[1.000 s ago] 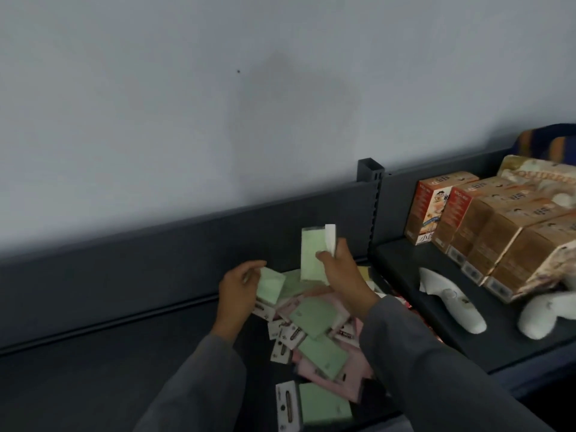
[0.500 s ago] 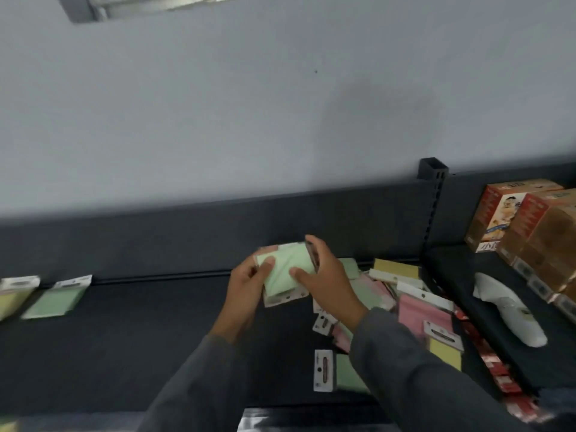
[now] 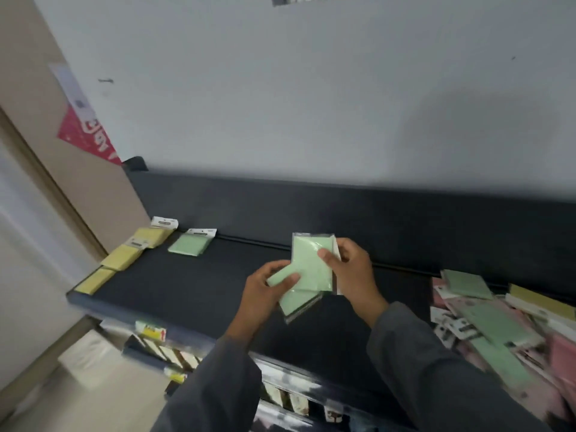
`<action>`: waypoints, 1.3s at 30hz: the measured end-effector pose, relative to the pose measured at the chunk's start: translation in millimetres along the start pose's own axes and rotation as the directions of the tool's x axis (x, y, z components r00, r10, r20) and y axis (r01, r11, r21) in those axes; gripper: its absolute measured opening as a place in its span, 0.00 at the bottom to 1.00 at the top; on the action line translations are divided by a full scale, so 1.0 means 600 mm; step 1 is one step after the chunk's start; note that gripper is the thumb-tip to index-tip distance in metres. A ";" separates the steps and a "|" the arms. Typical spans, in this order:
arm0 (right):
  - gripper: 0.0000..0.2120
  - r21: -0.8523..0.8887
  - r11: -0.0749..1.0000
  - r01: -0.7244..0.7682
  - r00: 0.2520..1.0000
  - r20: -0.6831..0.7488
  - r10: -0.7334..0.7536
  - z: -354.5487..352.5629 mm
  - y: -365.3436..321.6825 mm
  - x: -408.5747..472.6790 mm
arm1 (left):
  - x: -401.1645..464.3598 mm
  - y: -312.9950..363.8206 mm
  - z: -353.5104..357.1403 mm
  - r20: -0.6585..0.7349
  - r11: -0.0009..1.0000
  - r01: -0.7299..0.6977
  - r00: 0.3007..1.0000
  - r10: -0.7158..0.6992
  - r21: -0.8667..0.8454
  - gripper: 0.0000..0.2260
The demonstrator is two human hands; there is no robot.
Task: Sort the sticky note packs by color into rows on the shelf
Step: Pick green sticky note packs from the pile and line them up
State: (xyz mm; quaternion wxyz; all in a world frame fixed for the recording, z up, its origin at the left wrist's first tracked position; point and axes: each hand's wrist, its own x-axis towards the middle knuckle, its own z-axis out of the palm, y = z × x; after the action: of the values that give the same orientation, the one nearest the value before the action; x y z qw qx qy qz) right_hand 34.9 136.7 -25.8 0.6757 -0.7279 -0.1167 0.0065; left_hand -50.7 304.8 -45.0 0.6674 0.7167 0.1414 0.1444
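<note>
Both hands hold a small stack of green sticky note packs above the middle of the dark shelf. My left hand grips the lower packs, thumb on top. My right hand pinches the upper pack by its right edge. At the shelf's far left lies a row of yellow packs, and one green pack lies beside it near the back wall. A mixed heap of green, pink and yellow packs covers the shelf's right end.
The shelf's raised back panel runs behind the hands, under a grey wall. A beige door frame with a red poster stands at the left. Lower shelves with small goods show below the front edge.
The view has swung left, away from the heap. Both hands brought the green packs together and carried them left over the bare part of the shelf; the sorted yellow and green packs came into view.
</note>
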 end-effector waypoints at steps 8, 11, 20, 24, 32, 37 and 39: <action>0.16 0.166 0.981 -0.104 0.971 0.233 0.063 0.291 -0.035 -0.001 | 0.032 -0.031 -0.285 -0.067 0.996 -0.030 0.997 0.025 -0.088 0.12; 0.20 0.170 0.979 -0.109 0.974 0.214 0.071 0.379 -0.045 0.005 | 0.060 -0.026 -0.369 -0.123 0.996 -0.081 0.990 0.075 -0.047 0.15; 0.24 -0.112 0.992 0.061 0.954 0.300 -0.025 0.554 -0.070 0.012 | 0.152 -0.022 -0.525 -0.040 0.986 -0.104 0.993 0.110 0.131 0.09; 0.09 -0.155 0.988 0.014 0.978 0.210 0.019 0.597 -0.039 0.050 | 0.186 -0.054 -0.543 -0.215 0.978 -0.160 0.959 0.186 0.136 0.10; 0.06 -0.448 0.886 0.119 0.988 0.140 -0.061 0.656 0.001 0.171 | 0.250 -0.114 -0.551 -0.285 0.989 -0.005 0.957 0.048 0.150 0.10; 0.07 -0.615 0.737 0.281 0.956 0.248 -0.158 0.704 0.036 0.257 | 0.289 -0.150 -0.599 -0.240 0.948 0.069 0.971 0.008 0.312 0.19; 0.08 -0.662 0.683 0.309 0.949 0.260 -0.177 0.720 0.053 0.275 | 0.301 -0.162 -0.618 -0.197 0.922 0.054 0.980 0.024 0.382 0.23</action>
State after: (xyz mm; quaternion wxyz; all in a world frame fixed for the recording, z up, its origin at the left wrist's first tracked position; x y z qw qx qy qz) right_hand 128.4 588.7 -70.2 0.3341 -0.9022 -0.2652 -0.0636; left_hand -32.2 722.4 -113.6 0.4971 0.8150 0.2382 0.1788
